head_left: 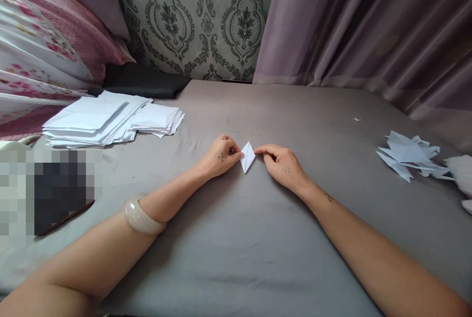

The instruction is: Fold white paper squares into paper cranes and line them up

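A small white folded paper [248, 158], diamond-shaped with a crease down its middle, stands out against the grey cloth in front of me. My left hand [223, 156] has its thumb and fingers closed on the paper's left corner. At the opposite corner, the stretched index fingertip of my right hand [282, 163] touches or nearly touches the edge. The right thumb is bent below that finger and apart from its tip; the other right fingers are mostly hidden. A pale bangle [143, 217] circles my left forearm.
Stacked white sheets [92, 120] lie at the left, beside a pile of smaller papers [158, 118]. Several folded paper figures [409, 155] are heaped at the right. A black folded item [147, 81] rests near the patterned wall. Purple curtains [332, 27] hang behind. A paper scrap [356, 119] lies right of centre.
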Available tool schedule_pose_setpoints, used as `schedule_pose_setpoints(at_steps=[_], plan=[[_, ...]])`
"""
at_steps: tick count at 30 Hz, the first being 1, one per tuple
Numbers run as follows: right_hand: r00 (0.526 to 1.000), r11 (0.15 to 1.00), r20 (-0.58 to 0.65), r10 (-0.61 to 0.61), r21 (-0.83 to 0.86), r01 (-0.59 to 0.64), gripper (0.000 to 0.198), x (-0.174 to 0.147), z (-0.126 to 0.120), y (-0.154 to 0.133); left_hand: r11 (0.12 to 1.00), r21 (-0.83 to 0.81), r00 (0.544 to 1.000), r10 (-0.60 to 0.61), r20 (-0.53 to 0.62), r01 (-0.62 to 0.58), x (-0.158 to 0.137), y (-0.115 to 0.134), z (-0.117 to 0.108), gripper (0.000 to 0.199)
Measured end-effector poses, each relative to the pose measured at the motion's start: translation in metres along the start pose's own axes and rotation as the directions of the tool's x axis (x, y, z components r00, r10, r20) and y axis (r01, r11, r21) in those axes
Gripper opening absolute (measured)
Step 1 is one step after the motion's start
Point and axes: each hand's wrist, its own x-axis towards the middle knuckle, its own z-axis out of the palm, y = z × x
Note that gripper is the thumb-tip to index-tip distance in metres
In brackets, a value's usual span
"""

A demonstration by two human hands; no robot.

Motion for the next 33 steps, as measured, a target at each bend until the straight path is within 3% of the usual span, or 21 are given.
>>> schedule_pose_setpoints(at_steps=[5,13,17,20,24,30,33], plan=[[0.993,0.990,-0.022,0.115,0.081,-0.113,0.029,0.002,0.003,0.002,1.000,-0.002,1.000,-0.023,0.003,0.023,0.000,-0.001,0.002,0.016],[0.996,0.992,0.024,0.089,0.091,-0.091,0.031,0.000,0.003,-0.003,1.000,-0.018,1.000,-0.020,-0.013,0.020,0.000,-0.003,0.005,0.017],[0.994,0.984,-0.029,0.109,0.143,-0.103,0.029,0.002,0.004,-0.002,0.988,-0.153,1.000,0.015,-0.020,-0.018,-0.002,-0.003,0.003,0.017],[0.992,0.975,-0.051,0.120,0.195,-0.107,0.034,0.003,0.004,-0.001,0.948,-0.304,0.996,0.093,-0.011,-0.092,-0.005,0.000,0.002,0.016],[0.993,0.941,0.016,0.117,0.319,-0.116,0.043,0.002,0.005,-0.003,0.879,-0.449,0.985,0.168,-0.025,-0.161,-0.008,0.004,0.004,0.017],[0.996,0.867,0.026,0.089,0.490,-0.090,0.037,0.001,0.005,-0.014,0.779,-0.572,0.966,0.222,-0.133,-0.258,-0.008,0.008,0.009,0.025],[0.996,0.817,0.062,0.063,0.570,-0.088,0.029,0.000,0.001,-0.021,0.684,-0.691,0.971,0.204,-0.125,-0.232,-0.009,0.012,0.008,0.036]])
